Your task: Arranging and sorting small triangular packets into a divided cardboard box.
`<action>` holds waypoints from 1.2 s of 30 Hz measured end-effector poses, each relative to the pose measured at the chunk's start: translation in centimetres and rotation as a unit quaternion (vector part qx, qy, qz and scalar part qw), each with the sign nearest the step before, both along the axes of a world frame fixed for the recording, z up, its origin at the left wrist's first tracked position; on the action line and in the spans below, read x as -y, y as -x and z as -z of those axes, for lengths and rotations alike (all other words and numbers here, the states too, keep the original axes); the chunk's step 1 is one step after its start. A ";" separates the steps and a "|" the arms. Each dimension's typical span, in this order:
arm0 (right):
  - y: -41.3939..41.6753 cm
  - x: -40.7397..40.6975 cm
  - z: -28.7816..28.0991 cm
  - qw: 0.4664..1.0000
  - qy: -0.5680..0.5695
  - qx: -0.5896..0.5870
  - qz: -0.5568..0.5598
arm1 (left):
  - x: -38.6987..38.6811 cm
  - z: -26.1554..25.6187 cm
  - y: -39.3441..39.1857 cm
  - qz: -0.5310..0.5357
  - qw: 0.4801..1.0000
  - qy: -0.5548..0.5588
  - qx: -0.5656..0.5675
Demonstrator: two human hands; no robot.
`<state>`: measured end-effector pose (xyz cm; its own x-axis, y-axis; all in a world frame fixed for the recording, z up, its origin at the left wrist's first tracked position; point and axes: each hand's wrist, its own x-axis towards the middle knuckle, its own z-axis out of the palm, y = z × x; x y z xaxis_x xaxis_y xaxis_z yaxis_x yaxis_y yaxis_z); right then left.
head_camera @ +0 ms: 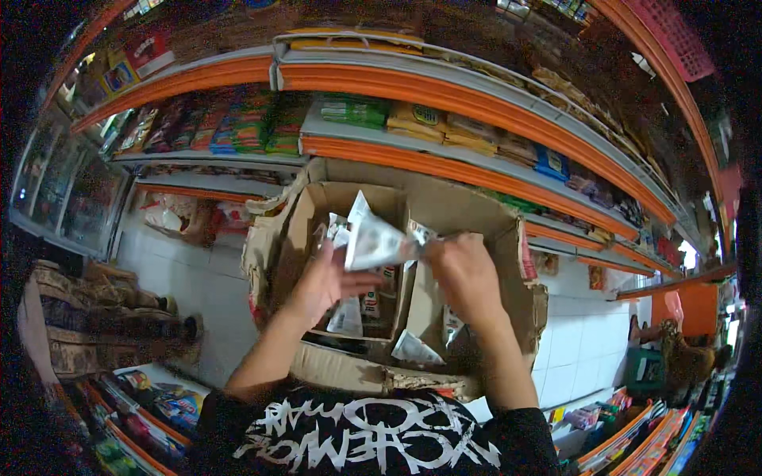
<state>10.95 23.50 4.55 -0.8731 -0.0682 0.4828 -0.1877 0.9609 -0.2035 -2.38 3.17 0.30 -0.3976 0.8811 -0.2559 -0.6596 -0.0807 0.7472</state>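
A white, pointed triangular packet with print on it is held above the cardboard cartons, slightly blurred. The fingers of my right hand are closed on its narrow end. My left hand is just below and left of it, thumb and fingers apart; whether it touches the packet is unclear. Under my hands, a smaller inner carton sits inside a larger, torn-edged carton. A similar packet lies in the inner carton among others, partly hidden. Another packet lies in the larger carton, outside the inner one.
Ahead, orange-edged shelves hold bagged goods, including yellow packs. Stacked cardboard boxes stand at left on white floor tiles. More stocked shelves are close behind on the right. A person is at far right.
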 end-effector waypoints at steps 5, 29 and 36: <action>1.1 2.7 0.1 0.996 0.047 0.010 -0.072 | 0.6 -0.7 -0.2 -0.037 0.992 0.082 0.093; 2.1 5.0 2.4 0.922 0.348 0.054 -0.163 | 0.4 1.0 -1.1 -0.003 0.984 0.087 -0.157; 2.1 5.0 2.6 0.921 0.349 0.065 -0.163 | 0.5 1.0 -0.7 0.023 0.992 0.097 -0.074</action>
<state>8.84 18.49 1.95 -0.9146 -0.0491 0.4013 -0.3731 0.4850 -0.7910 -1.67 2.63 -0.73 -0.4050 0.8387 -0.3640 -0.5405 0.1014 0.8352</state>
